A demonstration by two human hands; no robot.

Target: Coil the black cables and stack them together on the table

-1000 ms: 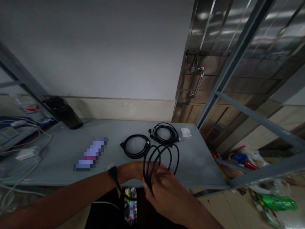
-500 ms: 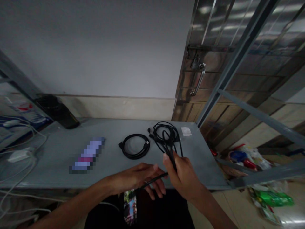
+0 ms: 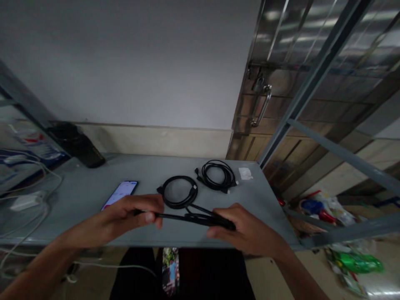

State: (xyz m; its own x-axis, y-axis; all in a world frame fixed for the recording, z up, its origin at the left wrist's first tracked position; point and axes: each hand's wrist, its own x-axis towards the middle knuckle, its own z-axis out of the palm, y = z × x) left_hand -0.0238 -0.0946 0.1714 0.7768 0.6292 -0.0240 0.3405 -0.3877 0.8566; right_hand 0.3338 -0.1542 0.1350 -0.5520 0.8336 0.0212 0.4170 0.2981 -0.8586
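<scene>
A folded bundle of black cable [image 3: 193, 218] stretches between my hands, above the front part of the grey table [image 3: 140, 237]. My left hand [image 3: 131, 214] pinches one end of it between thumb and fingers. Around the bundle's right end, my right hand [image 3: 239, 229] is closed. Just behind lies a coiled black cable [image 3: 163, 196] with its plugs on the ring. To the right of that rests another coiled black cable [image 3: 215, 186], its connectors poking out at the edges. A phone with a lit screen [image 3: 123, 191] lies on the table, partly hidden by my left hand.
A dark bottle [image 3: 79, 146] lies at the back left. White cords with a white adapter [image 3: 27, 201] occupy the left side. A small white paper [image 3: 245, 173] is at the back right. Another phone [image 3: 171, 271] rests on my lap. Grey metal posts [image 3: 300, 104] frame the table.
My left hand has moved left and closed on one end of the cable. My right hand has lowered the bundle, which now lies roughly level between both hands, away from the right coil.
</scene>
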